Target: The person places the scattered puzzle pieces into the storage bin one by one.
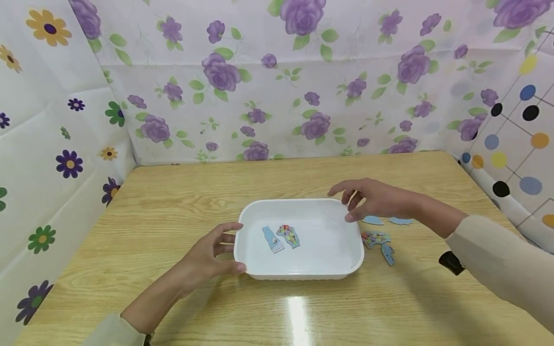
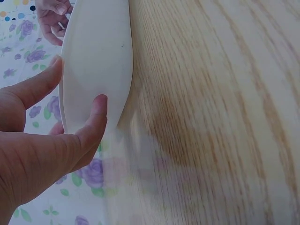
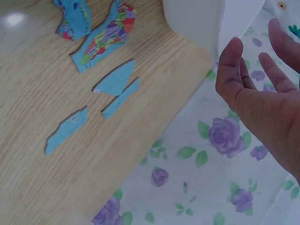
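Observation:
A white tray (image 1: 303, 262) stands on the wooden table, and two map-printed puzzle pieces lie inside it: a narrow blue one (image 1: 272, 240) and a multicoloured one (image 1: 289, 236). At the tray's left end my left hand (image 1: 207, 257) spreads its thumb and fingers, the tips right at the rim and outer wall (image 2: 96, 56). My right hand (image 1: 374, 199) hovers over the far right corner, fingers loosely bent with nothing between them. The right wrist view shows the same hand (image 3: 258, 93) beside the tray's wall (image 3: 194, 23).
Right of the tray lie several more pieces: a multicoloured one (image 3: 110, 37), a blue one with colour at its end (image 3: 75, 18), and plain blue ones (image 3: 117, 78). Flowered cloth (image 1: 268, 96) rises behind the table's far edge; dotted cloth (image 1: 532, 144) stands at the right.

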Available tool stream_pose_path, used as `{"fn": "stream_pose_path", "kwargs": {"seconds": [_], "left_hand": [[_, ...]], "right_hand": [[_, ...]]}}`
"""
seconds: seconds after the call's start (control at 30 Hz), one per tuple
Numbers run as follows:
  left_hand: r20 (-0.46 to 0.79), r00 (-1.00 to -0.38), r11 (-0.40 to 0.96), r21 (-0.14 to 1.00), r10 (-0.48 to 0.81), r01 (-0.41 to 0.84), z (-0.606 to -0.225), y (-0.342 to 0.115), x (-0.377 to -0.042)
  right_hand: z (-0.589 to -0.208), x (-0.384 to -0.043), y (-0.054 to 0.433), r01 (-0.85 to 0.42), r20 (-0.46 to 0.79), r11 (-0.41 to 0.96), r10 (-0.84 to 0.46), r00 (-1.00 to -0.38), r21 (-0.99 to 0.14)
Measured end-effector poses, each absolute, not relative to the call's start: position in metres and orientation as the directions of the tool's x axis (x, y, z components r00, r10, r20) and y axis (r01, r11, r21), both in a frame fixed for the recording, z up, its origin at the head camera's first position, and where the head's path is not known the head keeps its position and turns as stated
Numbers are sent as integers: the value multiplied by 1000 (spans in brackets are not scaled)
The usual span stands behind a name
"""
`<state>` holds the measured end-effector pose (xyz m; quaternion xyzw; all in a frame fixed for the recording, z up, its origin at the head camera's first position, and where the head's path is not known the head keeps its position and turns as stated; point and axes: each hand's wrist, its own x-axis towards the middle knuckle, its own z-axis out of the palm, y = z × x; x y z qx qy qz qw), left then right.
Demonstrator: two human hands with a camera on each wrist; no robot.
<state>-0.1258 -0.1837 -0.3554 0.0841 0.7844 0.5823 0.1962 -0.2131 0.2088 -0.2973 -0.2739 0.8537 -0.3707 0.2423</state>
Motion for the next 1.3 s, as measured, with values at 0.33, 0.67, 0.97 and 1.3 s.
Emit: {"fn": "stream_pose_path", "kwargs": {"seconds": [0.33,0.67,0.97,1.3], "left_hand": [[-209,-908,302,948,363,-98,-355,-184,-125],[-207,-914,322,942,349,-91,-356,-184,-125],[-219,-916,333,937,336,-102,-358,-183,-126],[-221,-916,332,938,335,-105,-359,-183,-127]], "right_hand": [[-300,-212,231,-276,-200,580,-623,-756,-766],[-302,-216,248,-253,-206,595,-595,-777,-763],[-306,-219,269,-180,-226,594,-543,-809,-784],[-309,-217,293,-143,-235,608,-498,-835,-781]]}}
